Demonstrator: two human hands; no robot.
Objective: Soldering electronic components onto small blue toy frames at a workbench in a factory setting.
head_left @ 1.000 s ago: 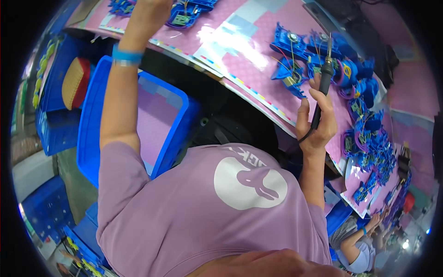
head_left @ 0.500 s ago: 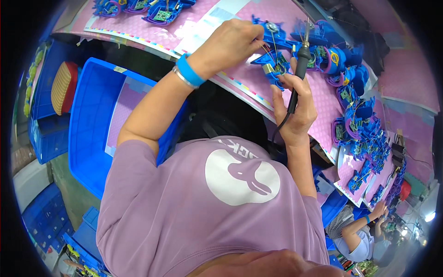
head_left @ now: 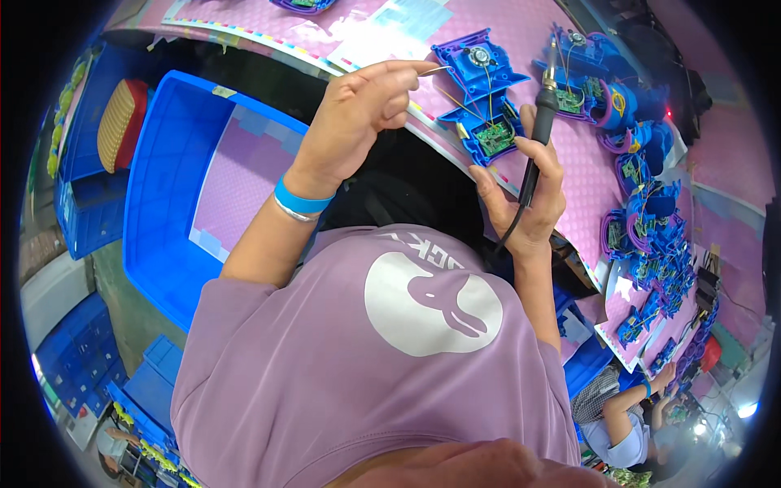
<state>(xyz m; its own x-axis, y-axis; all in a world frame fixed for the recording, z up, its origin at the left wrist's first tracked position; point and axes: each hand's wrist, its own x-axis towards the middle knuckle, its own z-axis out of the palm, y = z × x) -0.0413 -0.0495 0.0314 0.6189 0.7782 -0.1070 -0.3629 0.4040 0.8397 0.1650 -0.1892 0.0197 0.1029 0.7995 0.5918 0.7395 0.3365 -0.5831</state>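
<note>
A blue plastic housing lies open on the table in two halves. One half [head_left: 464,73] carries a round silver speaker [head_left: 479,56], the other a green circuit board [head_left: 495,137], with thin wires running between them. My left hand [head_left: 358,114], a blue band at its wrist, pinches the end of a thin wire [head_left: 434,71] beside the speaker half. My right hand [head_left: 533,183] is closed around the black handle of a soldering iron [head_left: 543,118]. The iron's metal tip points up and away, apart from the board, while the fingers are close to the board half's right edge.
More blue housings with circuit boards [head_left: 643,220] crowd the right side of the pink-covered table [head_left: 561,199]. A large blue bin [head_left: 163,203] stands left of me, near a red-and-tan object [head_left: 122,126]. Another person's arm [head_left: 630,398] shows at lower right.
My left hand has drawn back left and down from the housing, holding the wire. The right hand and iron have shifted slightly right; the board now shows more fully.
</note>
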